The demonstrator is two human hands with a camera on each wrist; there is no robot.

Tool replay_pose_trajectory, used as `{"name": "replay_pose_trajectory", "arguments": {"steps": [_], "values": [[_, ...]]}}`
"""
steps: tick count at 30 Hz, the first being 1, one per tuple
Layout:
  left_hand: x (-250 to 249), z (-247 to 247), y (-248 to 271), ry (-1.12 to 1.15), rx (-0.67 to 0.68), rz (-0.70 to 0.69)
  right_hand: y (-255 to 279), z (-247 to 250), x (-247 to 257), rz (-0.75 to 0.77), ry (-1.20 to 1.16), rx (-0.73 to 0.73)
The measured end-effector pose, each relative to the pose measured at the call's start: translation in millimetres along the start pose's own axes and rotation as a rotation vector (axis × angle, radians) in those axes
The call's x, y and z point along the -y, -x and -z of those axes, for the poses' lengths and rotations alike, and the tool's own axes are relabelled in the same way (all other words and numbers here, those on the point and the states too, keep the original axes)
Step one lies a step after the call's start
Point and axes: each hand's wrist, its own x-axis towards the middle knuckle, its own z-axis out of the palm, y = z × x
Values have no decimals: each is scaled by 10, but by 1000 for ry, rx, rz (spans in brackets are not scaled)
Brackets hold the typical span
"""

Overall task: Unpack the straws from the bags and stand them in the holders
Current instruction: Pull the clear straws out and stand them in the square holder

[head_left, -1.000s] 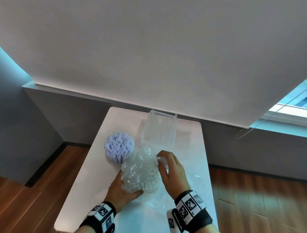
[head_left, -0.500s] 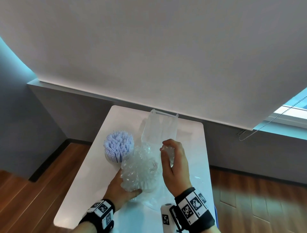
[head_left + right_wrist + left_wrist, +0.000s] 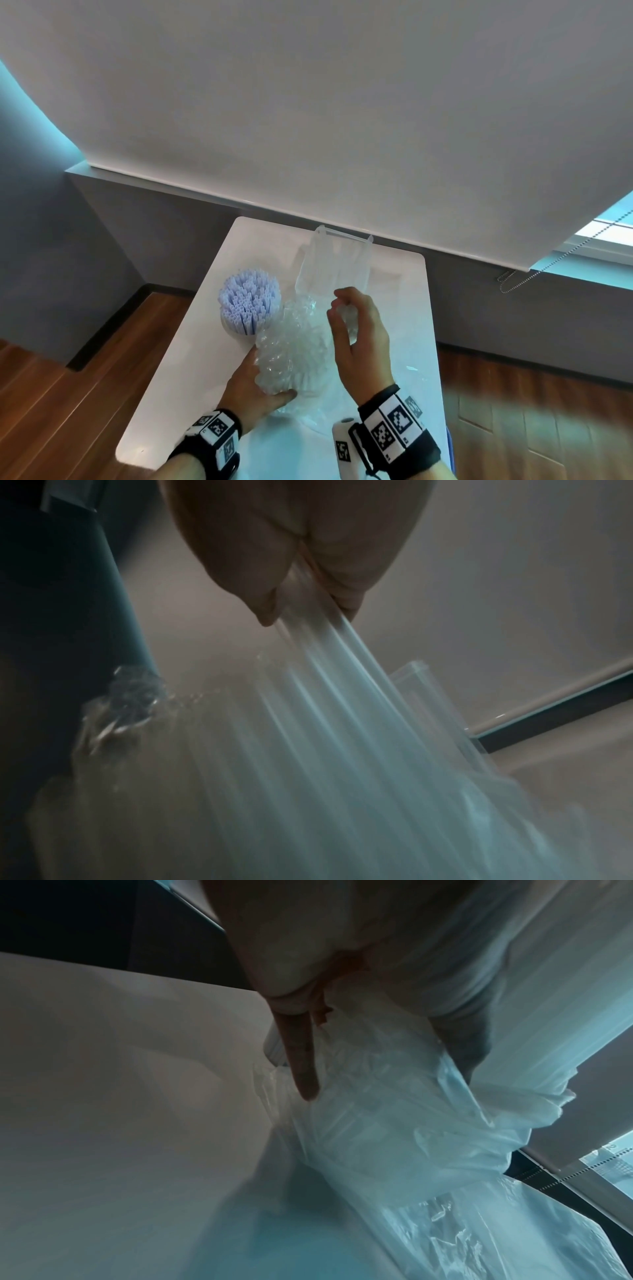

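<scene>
A clear plastic bag of clear straws stands on the white table, crumpled at its top. My left hand grips the bag low on its left side; in the left wrist view a finger lies along the bag. My right hand is raised beside the bag and grips a small bunch of clear straws, which trail down toward the bag. A clear square holder stands behind, with some clear straws in it. A round holder full of lilac straws stands to the left.
The small table stands against a grey wall under a window sill. Loose clear plastic lies on the table right of the bag. A wooden floor lies on both sides. The clear holder also shows in the right wrist view.
My right hand has lifted from the bag's top, drawing a bunch of clear straws up and toward the clear holder. The left hand has kept its hold on the bag.
</scene>
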Motion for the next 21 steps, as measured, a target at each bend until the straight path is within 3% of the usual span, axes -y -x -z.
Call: {"name": "replay_pose_trajectory", "arguments": {"steps": [5, 10, 21], "values": [[-36, 10, 24, 9, -6, 9, -240, 135, 58, 72, -19, -125], [-31, 10, 19, 0, -6, 13, -450, 214, 79, 48, -43, -114], [-93, 16, 73, 2, -7, 32, -1323, 835, 442, 264, -301, -325]]}}
